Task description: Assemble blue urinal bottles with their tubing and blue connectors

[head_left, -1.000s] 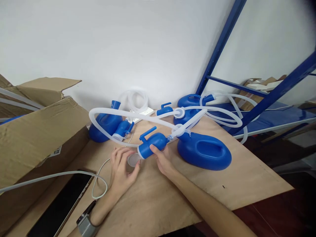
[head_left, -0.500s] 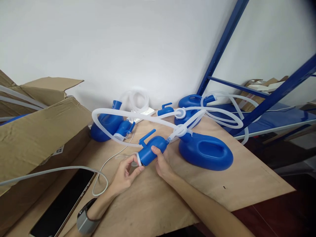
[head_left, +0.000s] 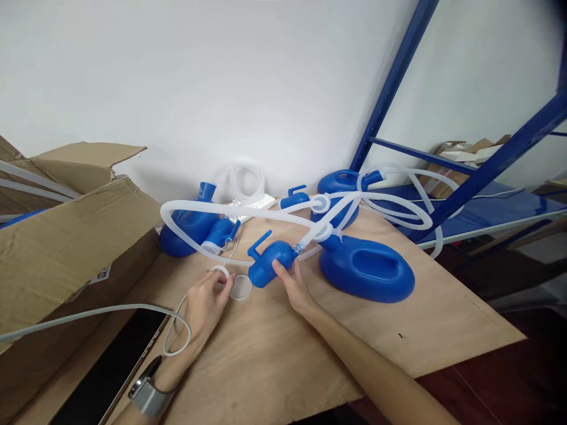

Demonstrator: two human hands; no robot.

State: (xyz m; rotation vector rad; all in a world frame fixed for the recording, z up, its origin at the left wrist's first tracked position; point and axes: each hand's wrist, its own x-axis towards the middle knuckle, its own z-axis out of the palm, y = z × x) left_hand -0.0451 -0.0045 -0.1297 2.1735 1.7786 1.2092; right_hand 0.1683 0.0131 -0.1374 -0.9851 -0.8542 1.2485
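My right hand (head_left: 299,289) is closed around a blue urinal funnel (head_left: 273,263) with an upright handle. Its wide mouth points left, and a ribbed white hose (head_left: 310,236) joins its narrow end. Pinched in my left hand (head_left: 204,304) is a white ring cap (head_left: 221,270), apart from the mouth and partly hidden by the fingers. A translucent round lid (head_left: 241,287) lies between the fingertips and the funnel. Close by on the right lies a blue urinal bottle (head_left: 367,268) on its side.
A cardboard box (head_left: 84,236) stands on the left beside a phone-like black slab (head_left: 115,360) and a grey cable (head_left: 110,308). Another blue bottle (head_left: 188,227) and a power strip (head_left: 261,205) sit behind. A blue metal rack (head_left: 394,88) rises at the right.
The white ring has come off the funnel's mouth and moved left with my left hand. The translucent lid now shows on the table. My right hand still holds the funnel.
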